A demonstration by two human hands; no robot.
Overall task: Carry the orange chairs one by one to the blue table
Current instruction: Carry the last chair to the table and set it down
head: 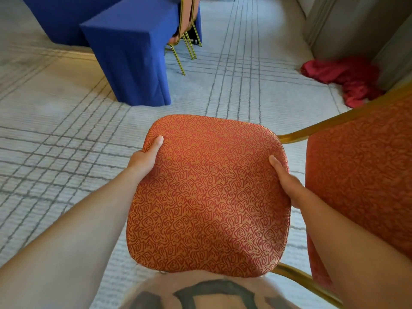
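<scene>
So the orange chair (207, 197) is being gripped by its seat from both sides, close in front of the body. The left hand (146, 158) is clamped on the left edge with the thumb laid on top, and the right hand (285, 181) is wrapped on the right edge the same way. The other fingers are tucked under the cushion and can't be seen. The padded backrest (361, 170) and gold frame (334, 120) are seen off to the right. The legs are hidden, so whether it's off the carpet (55, 134) can't be told. The blue table (124, 47) is well ahead at upper left, with two more chairs (186, 25) parked beside it. A red cloth (350, 79) is crumpled by the wall.
</scene>
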